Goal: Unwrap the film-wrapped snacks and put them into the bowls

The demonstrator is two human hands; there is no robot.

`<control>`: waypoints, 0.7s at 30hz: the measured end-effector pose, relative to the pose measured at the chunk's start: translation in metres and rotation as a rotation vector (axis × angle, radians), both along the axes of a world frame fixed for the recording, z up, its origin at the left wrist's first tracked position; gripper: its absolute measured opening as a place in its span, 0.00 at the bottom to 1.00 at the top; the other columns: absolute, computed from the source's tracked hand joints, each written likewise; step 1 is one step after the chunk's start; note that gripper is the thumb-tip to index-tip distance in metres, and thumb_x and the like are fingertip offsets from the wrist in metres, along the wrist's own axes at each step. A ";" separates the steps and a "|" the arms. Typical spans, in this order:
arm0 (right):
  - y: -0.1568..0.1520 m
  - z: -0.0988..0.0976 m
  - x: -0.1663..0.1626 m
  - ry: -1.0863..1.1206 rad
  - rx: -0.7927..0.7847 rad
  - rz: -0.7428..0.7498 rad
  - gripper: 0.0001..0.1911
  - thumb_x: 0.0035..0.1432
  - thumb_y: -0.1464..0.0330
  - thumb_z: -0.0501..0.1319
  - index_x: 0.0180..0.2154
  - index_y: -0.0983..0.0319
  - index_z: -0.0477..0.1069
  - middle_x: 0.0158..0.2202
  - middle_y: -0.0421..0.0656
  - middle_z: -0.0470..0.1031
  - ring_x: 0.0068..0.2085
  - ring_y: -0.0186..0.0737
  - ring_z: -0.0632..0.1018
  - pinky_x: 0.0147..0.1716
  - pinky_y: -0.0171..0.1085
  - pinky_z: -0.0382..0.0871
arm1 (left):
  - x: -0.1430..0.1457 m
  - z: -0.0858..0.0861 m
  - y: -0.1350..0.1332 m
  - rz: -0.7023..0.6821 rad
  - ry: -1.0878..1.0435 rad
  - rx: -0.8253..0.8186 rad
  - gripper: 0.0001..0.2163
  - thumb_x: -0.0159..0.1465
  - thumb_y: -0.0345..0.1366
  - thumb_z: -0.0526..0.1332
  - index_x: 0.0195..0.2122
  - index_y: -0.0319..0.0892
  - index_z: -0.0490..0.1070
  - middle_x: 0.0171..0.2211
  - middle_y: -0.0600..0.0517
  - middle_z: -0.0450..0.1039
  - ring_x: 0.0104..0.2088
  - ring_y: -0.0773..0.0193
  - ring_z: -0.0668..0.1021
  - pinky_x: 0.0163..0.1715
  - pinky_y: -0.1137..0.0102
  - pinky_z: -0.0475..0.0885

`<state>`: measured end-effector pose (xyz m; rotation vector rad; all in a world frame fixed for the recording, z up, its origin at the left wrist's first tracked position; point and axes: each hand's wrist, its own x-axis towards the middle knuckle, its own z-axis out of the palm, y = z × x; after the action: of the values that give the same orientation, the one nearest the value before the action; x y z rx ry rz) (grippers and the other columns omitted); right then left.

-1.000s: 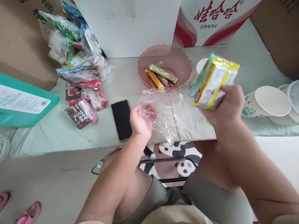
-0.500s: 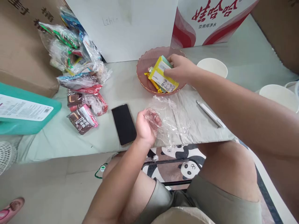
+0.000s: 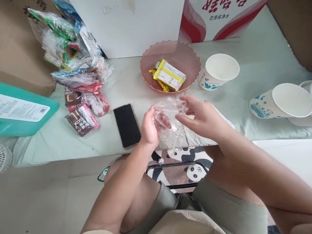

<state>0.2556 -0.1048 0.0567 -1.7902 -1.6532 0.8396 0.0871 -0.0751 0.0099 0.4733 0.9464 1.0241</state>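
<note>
Crumpled clear plastic bag hangs from my left hand, whose fingers curl around it near the table's front edge. My right hand is just to the right of the bag, thumb and fingers spread, with nothing gripped between them. Its fingertips come close to the bag; whether they touch it I cannot tell. Behind both hands stands a pink ribbed bowl with a gold rim. In it lie yellow-and-white snack packets, over a smaller golden wrapper.
A phone lies left of my left hand. Packaged snacks and plastic bags are piled further left, near a green jug. Paper cups stand at right. A white pen-like tool is partly hidden by my right hand.
My right hand has let go of the yellow packets in the bowl and moved back toward my left hand, fingers opening. My left hand still holds the plastic bag.
</note>
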 end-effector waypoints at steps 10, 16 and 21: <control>-0.019 -0.037 0.032 0.212 0.044 -0.321 0.19 0.66 0.58 0.59 0.29 0.62 0.78 0.16 0.37 0.69 0.20 0.32 0.70 0.26 0.34 0.62 | 0.002 -0.007 0.008 -0.056 0.229 0.048 0.12 0.60 0.46 0.56 0.29 0.43 0.68 0.17 0.54 0.68 0.16 0.64 0.73 0.17 0.72 0.63; -0.025 -0.050 0.049 0.471 0.134 -0.431 0.23 0.64 0.49 0.61 0.30 0.61 0.77 0.13 0.34 0.60 0.17 0.31 0.64 0.19 0.33 0.57 | -0.010 -0.024 0.020 0.089 0.461 0.351 0.18 0.61 0.55 0.59 0.38 0.44 0.69 0.31 0.52 0.72 0.28 0.63 0.78 0.25 0.70 0.69; -0.034 -0.051 0.045 0.325 0.241 -0.388 0.20 0.67 0.56 0.60 0.30 0.61 0.78 0.14 0.35 0.62 0.17 0.30 0.65 0.19 0.32 0.59 | -0.017 -0.027 0.011 0.230 0.848 1.123 0.26 0.59 0.62 0.63 0.47 0.46 0.71 0.46 0.45 0.68 0.49 0.52 0.76 0.41 0.59 0.75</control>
<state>0.3004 -0.1390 0.0062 -1.6299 -1.1016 0.6779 0.0698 -0.0642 -0.0174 1.8723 1.0906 1.5658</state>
